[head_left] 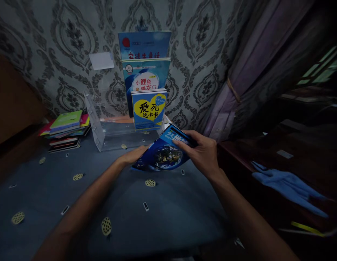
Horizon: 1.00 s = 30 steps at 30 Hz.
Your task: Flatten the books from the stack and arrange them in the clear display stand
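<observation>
Blue patterned cloth [130, 214], book stack [66, 131], clear rack [96, 123]

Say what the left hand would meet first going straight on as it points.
The left hand would likely meet the blue globe-cover book in the right hand; the book's edge lies by the left fingers, though whether they touch or reach behind is unclear.

Wall's covered in grey damask-style wallpaper [203, 32] w/ dark ornate medallions, runs across the top of the frame. Purplish curtain [247, 69] upper right, tied w/ a thin band [233, 90]. Blue-grey tablecloth [125, 203] w/ yellow dotted motifs fills the lower left & ctr. Brown furniture panel [13, 87] at the left edge, dark reddish surface [239, 156] on the right. Light's p. dim overall, w/ greenish bright panes [324, 65] upper right, prob. a window or reflection, can't tell.
</observation>
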Available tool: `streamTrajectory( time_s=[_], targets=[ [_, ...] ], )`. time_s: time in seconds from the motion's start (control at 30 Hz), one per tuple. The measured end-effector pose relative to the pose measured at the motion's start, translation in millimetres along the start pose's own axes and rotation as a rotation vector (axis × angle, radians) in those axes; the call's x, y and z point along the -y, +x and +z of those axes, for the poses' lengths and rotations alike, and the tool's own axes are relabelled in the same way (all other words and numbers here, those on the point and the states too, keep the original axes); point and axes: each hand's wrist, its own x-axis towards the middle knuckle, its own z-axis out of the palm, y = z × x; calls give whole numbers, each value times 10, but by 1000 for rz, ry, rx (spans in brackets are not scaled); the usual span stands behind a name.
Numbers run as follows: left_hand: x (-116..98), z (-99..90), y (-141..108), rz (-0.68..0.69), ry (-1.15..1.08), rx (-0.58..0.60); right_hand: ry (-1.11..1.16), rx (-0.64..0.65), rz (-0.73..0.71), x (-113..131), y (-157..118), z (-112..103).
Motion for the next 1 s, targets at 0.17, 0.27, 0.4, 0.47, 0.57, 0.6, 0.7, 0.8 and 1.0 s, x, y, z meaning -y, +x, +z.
streamTrajectory(
  time_s=[0.17,0.27,0.4,0.47,0.57,0.6,0.7,0.8,1.0],
  targets=[
    [-313,14,-53,-56,-474,-70,37,24,41,-12,112,62],
    [-412,-4,-66,-44,-544,-148,94,31,98,-134,159,104],
    [-332,-54,-9,-31,-655,-353,265,-88,266,-408,107,260],
    [-250,-66,35,-37,-743,-451,435,-77,398,-491,16,377],
    [-143,-56,89,-70,-846,-568,665,63,599,-488,-162,545],
    [-115,-51,99,-93,-865,-576,716,108,645,-465,-219,588],
    [-31,-64,108,-172,-854,-530,832,193,747,-405,-344,657],
    [80,-138,93,-230,-648,-491,888,274,823,-420,-411,640],
    [336,-243,53,-340,-330,-417,814,594,859,-556,-515,568]
  ],
)
